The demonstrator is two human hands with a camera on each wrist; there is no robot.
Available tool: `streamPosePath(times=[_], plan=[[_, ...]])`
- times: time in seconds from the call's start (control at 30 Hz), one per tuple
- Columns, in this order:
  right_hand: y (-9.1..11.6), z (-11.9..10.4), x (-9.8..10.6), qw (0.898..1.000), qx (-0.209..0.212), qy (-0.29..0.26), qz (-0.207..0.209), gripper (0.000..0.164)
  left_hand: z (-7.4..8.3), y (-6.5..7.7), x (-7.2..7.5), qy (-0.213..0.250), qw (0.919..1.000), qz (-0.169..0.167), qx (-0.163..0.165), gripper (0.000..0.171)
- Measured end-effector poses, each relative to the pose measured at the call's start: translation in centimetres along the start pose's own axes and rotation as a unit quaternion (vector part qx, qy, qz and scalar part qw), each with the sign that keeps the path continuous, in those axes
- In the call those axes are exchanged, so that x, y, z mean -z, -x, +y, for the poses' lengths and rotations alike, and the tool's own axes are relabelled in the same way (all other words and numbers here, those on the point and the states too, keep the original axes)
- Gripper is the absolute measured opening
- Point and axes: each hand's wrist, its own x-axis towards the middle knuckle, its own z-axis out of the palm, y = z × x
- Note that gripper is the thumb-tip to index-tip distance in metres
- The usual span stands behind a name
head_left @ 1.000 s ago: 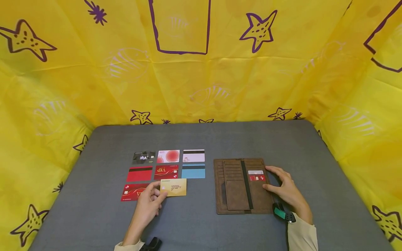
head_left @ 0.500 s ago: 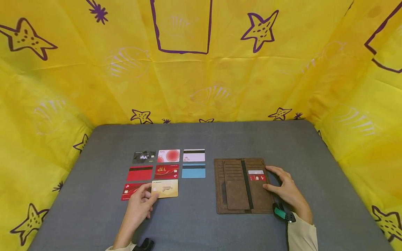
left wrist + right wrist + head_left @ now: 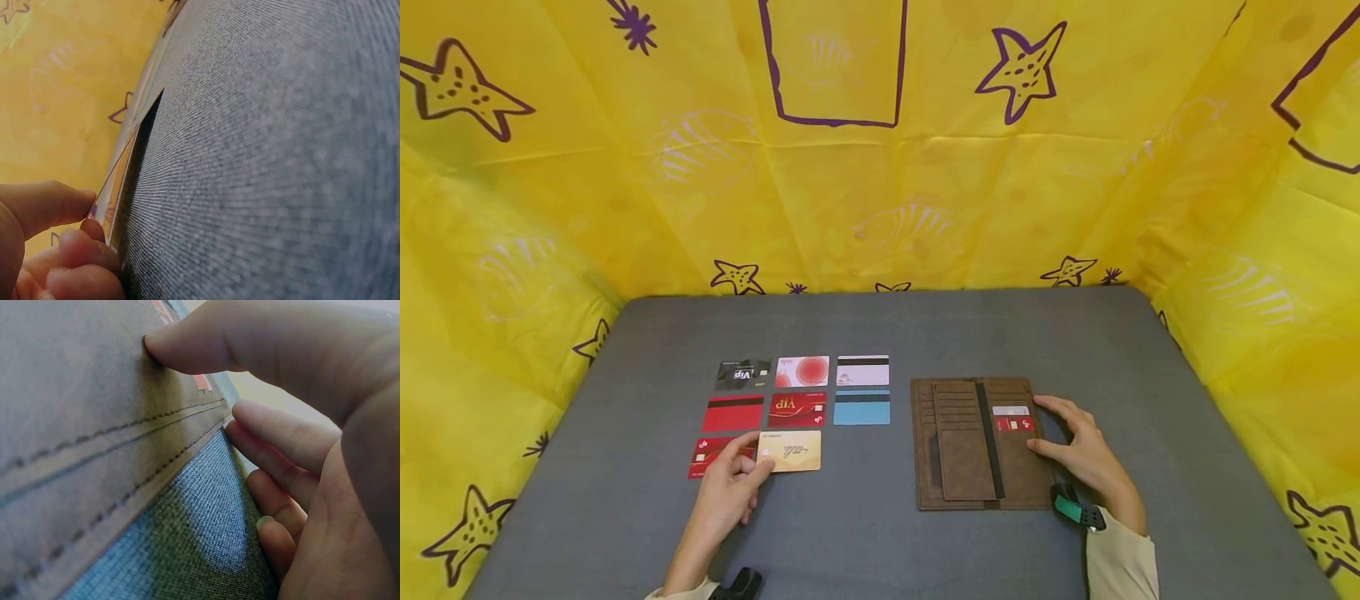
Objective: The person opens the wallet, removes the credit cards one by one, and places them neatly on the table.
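Note:
My left hand pinches a gold card by its left end between thumb and fingers. In the left wrist view the card is seen nearly edge-on, tilted, with a dark shadow beneath it close over the table. A red card lies just left of it, partly covered by the hand. On the right, my right hand rests at the right edge of an open brown wallet. Its thumb touches the wallet's face, while the other fingers lie along the edge. Two cards show in a wallet slot.
Behind the gold card, two rows of cards lie flat: a black one, a white one with red circles, a striped white one, two red ones and a blue one. Yellow patterned cloth surrounds the grey table.
My left hand has moved left with the gold card, from below the blue card to beside the front red card, slowing lately. The right hand and wallet stay put.

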Motion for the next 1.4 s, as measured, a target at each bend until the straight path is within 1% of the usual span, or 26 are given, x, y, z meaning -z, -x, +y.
streamPosePath(times=[0.1,0.23,0.33,0.47,0.6,0.67,0.9,1.03,1.13,1.27,1.4], plan=[[0.0,0.0,0.0,1.0,0.001,-0.001,0.0,0.069,0.0,0.0,-0.1,-0.015,0.9997,0.015,-0.01,0.053],[-0.1,0.0,-0.1,1.0,0.003,-0.002,-0.001,0.069,0.0,0.2,-0.2,-0.066,0.9963,0.043,-0.032,0.05],[-0.1,0.0,-0.1,1.0,0.004,-0.003,-0.002,0.069,0.1,0.4,-0.3,-0.1,0.9928,0.058,-0.031,0.049],[0.0,0.0,-0.1,1.0,0.005,-0.005,-0.001,0.069,0.5,0.5,-0.5,-0.129,0.9894,0.063,-0.021,0.051],[0.0,0.1,-0.1,1.0,0.009,-0.003,0.002,0.068,0.6,0.4,-0.7,-0.16,0.9846,0.065,-0.027,0.056],[-0.1,0.2,-0.2,1.0,0.012,0.0,0.004,0.068,0.6,0.3,-0.8,-0.168,0.983,0.066,-0.031,0.055],[-0.1,0.3,-0.2,1.0,0.012,-0.004,0.006,0.068,0.5,0.3,-0.8,-0.166,0.9831,0.066,-0.039,0.054],[-0.1,0.2,-0.2,1.0,0.012,-0.007,0.005,0.068,0.4,0.4,-0.8,-0.158,0.9837,0.073,-0.046,0.05],[-0.1,0.2,-0.2,1.0,0.012,-0.006,0.005,0.068,0.4,0.5,-0.9,-0.136,0.9871,0.072,-0.042,0.046],[-0.2,0.3,-0.2,1.0,0.012,-0.005,0.005,0.068,0.6,0.8,-1.0,-0.104,0.9923,0.059,-0.033,0.045],[-0.2,0.3,-0.1,1.0,0.01,-0.004,0.005,0.069,1.2,0.9,-1.3,-0.089,0.994,0.048,-0.043,0.043]])
